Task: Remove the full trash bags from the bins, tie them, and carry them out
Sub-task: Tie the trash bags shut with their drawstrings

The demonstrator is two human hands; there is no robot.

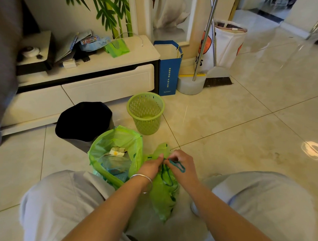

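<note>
A person crouches on a tiled floor (247, 134), seen from their own head, grey-trousered knees at either side. Between the knees lies a small green trash bag (165, 195), its neck gathered. Both hands meet at that neck: the left hand (152, 166), with a silver bracelet (145, 181) on the wrist, pinches the bag's top, while the right hand (180, 165) has its fingers curled around the dark teal drawstring (177, 165), which loops over its knuckles. Just to the left, touching the first bag, stands a larger green trash bag (117, 152), open at the top, with paper and packaging visible inside. Beyond it sit a bin lined in black (83, 122) and an empty green slotted basket (146, 112), near each other. Behind them a low white cabinet (90, 87) carries clutter; a blue paper bag (168, 70), a dustpan and a broom (217, 78) stand by the wall.
</note>
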